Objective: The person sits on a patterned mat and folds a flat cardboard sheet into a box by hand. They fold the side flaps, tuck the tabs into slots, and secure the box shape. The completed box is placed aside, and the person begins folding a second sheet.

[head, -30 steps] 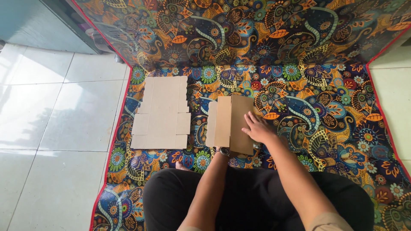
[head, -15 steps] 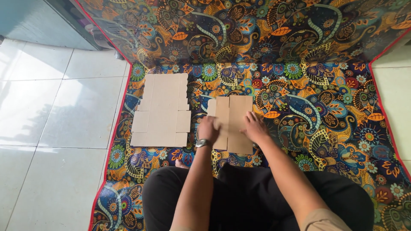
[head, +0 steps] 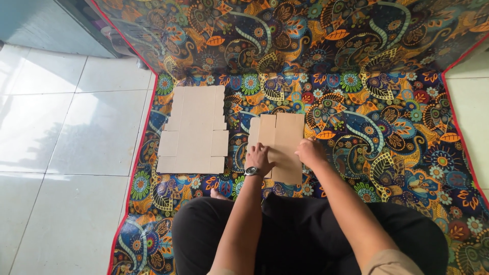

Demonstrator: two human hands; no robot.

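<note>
Flat brown cardboard box blank [head: 279,145] on patterned mat [head: 387,127]

Unfolded, lies flat, long side running away from the person, flaps w/ slits at far edge; near edge under both hands. Plain, unprinted.

Two flat cardboard box blanks: one [head: 194,131] left of centre in the frame, one [head: 279,142] at centre. One patterned mat [head: 387,127] beneath them. Two hands, left hand [head: 259,157] and right hand [head: 308,152], and one wristwatch [head: 251,171].
</note>
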